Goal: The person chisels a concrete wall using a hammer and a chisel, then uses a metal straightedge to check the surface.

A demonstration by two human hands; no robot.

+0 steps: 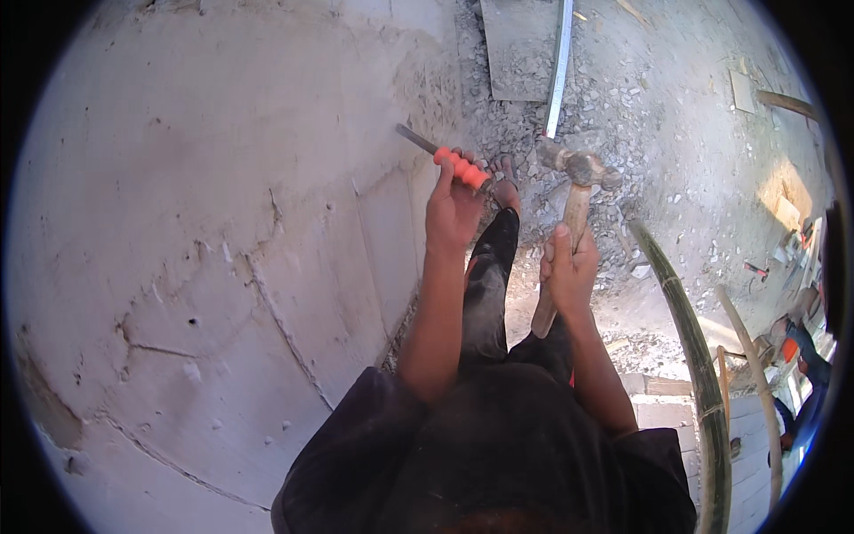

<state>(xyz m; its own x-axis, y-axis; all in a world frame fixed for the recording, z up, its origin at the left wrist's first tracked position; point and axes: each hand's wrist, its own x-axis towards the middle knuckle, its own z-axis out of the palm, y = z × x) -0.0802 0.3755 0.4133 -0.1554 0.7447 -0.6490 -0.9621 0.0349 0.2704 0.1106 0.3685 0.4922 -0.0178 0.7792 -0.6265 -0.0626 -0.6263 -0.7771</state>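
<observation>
Beside a cracked, pale plaster wall (pixel 222 133), in the head view looking down, a person in dark clothes holds a tool in each hand. The left grip (pixel 455 214) is wrapped around a chisel (pixel 463 169) by its ribbed orange sleeve, probably to cushion the fingers; its bare steel shank slants up and left toward the wall, though contact cannot be judged. The right grip (pixel 569 269) closes around the middle of a hammer's (pixel 576 206) wooden handle, head uppermost, perhaps for control over reach. Rubble (pixel 614 116) covers the ground ahead; a green bamboo pole (pixel 685 311) stands to the right, maybe as a support.
</observation>
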